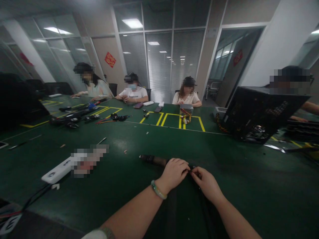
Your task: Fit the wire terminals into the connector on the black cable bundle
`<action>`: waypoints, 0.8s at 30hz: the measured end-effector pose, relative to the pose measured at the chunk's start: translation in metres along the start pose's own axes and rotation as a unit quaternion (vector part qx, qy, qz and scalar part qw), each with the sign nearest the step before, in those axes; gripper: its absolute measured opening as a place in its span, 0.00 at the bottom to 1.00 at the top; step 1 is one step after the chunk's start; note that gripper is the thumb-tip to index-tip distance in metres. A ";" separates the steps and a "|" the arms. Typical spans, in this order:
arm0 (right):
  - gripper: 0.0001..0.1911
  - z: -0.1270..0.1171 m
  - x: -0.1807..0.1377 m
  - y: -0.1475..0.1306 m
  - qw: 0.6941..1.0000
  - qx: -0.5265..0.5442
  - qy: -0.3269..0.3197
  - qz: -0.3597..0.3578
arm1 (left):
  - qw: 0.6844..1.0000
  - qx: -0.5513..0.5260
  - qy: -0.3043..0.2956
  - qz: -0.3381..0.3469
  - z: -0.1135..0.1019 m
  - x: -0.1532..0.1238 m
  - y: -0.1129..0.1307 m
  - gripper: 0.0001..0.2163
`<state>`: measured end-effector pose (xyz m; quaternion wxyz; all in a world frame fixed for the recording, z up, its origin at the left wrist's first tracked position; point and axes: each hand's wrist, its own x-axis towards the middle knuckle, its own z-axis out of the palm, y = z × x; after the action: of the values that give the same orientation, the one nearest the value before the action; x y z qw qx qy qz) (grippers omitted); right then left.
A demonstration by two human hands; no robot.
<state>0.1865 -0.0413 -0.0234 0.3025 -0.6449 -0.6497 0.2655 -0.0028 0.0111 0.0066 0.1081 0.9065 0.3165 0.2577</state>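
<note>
A black cable-like strip [157, 160] with a small shiny tip at its left end lies on the green table and runs under my left hand [174, 172]. That hand is closed over it, palm down, with a jade-coloured bangle on the wrist. Close beside it, my right hand [205, 184] pinches a thin dark part of the same cable. The fingertips of both hands nearly meet there. What lies between them is mostly hidden and too dark to make out. A dark length trails down from the hands toward me.
Left on the table [119, 205] lies a white power bank [58, 168] marked 3, with a cable. Bundled cables [74, 116] lie beyond it. A black computer case [261, 113] stands at right, a power supply unit [186, 109] at the far side. Several people sit around.
</note>
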 end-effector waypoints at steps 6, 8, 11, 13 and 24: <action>0.10 -0.003 -0.008 -0.008 1.000 -0.009 0.001 -0.004 | 1.000 -0.002 -0.001 0.008 0.000 -0.004 -0.001 0.06; 0.10 -0.003 -0.008 -0.009 1.000 -0.011 0.008 -0.009 | 1.000 -0.005 0.003 0.009 0.000 -0.004 -0.001 0.07; 0.09 -0.002 -0.008 -0.010 1.000 -0.017 0.015 -0.009 | 1.000 -0.005 0.006 0.002 0.000 -0.005 0.000 0.09; 0.09 -0.002 -0.008 -0.011 1.000 -0.017 0.015 -0.007 | 1.000 -0.004 0.004 -0.001 0.000 -0.005 0.001 0.09; 0.10 -0.003 -0.009 -0.011 1.000 -0.011 0.011 -0.009 | 1.000 0.003 -0.003 0.004 -0.004 -0.006 0.003 0.06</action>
<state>0.1810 -0.0508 -0.0138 0.3045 -0.6451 -0.6552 0.2484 -0.0070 0.0053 0.0087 0.1051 0.9086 0.3137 0.2549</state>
